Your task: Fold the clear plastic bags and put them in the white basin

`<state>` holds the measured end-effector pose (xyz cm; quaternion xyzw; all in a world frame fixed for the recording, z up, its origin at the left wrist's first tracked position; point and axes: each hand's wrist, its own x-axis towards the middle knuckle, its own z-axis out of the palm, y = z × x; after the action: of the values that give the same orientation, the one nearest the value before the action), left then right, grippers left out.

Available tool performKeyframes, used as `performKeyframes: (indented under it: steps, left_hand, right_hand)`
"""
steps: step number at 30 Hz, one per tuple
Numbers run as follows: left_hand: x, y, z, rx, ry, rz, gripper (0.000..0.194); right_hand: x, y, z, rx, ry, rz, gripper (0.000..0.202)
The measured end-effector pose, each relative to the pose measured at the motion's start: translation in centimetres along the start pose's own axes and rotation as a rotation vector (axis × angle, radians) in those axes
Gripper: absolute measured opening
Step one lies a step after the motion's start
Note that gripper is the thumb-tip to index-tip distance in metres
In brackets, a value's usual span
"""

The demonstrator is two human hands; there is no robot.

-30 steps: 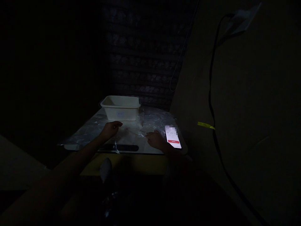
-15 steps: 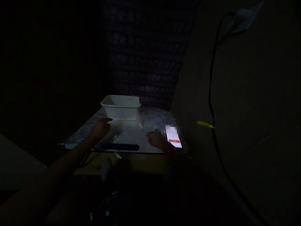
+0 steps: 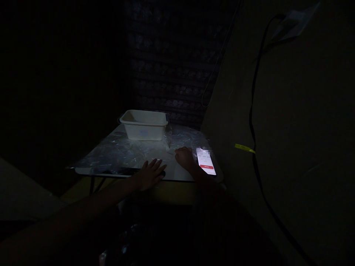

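Note:
My left hand [image 3: 151, 174] lies with its fingers spread over the dark slot at the front edge of the white table [image 3: 177, 173]; it holds nothing. To the right, my right hand [image 3: 184, 157] rests on the table top with its fingers curled in; whether anything is in them is too dark to tell. Beside it lies a lit phone [image 3: 206, 162] showing a timer. Clear plastic film [image 3: 111, 147] is spread wrinkled over much of the table. At the back left stands a pale rectangular tub [image 3: 144, 131].
A dark cable [image 3: 251, 125] with a yellow tag [image 3: 244, 148] hangs down the right wall. Behind the table is a dark patterned curtain or shutter [image 3: 177, 88]. Most of the room is in deep shadow.
My left hand has moved right and nearer, from the film in front of the tub to the table's front edge, and its fingers have spread. My right hand's fingers have curled in.

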<state>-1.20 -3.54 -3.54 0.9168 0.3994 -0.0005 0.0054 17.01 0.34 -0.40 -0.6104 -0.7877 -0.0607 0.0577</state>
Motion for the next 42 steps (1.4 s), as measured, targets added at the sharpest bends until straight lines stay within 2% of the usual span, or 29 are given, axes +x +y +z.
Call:
performKeyframes:
  steps: [8,15,21,29,32,36,39,41,42]
  left_hand:
    - [-1.4,0.7,-0.8,-0.013,-0.021,0.026,0.052]
    - [-1.9,0.5,-1.1,-0.033,-0.047,0.058,0.052]
    - [-1.9,1.0,-1.5,-0.049,-0.05,0.041,0.051]
    - [-0.5,1.6,-1.5,-0.049,-0.055,0.031,0.053]
    - [-0.1,1.9,-1.7,-0.045,-0.046,0.038,0.053]
    - [-0.7,1.4,-2.7,-0.038,-0.027,0.081,0.056]
    - [-2.2,0.2,-3.4,-0.004,-0.077,0.14,0.077]
    - [-3.3,-0.7,-3.2,0.057,-0.135,0.131,0.09]
    - [-3.8,-1.1,-3.0,0.092,-0.139,0.109,0.09]
  right_hand:
    - [2.2,0.0,1.2,-0.002,-0.013,0.209,0.028]
    - [3.0,-0.4,1.7,-0.032,0.007,0.222,0.027]
    - [3.1,-0.4,1.4,0.004,0.142,0.237,0.027]
    - [3.0,0.0,0.5,0.108,0.162,0.323,0.03]
    - [2.7,0.3,0.5,0.103,0.167,0.29,0.034]
    - [1.9,0.7,0.2,0.077,0.144,0.159,0.032]
    - [1.0,1.0,-0.1,0.066,0.114,0.024,0.031]
    - [0.1,1.2,-0.3,0.051,0.097,-0.059,0.029]
    - [-0.4,1.3,-0.4,0.043,0.095,-0.094,0.028]
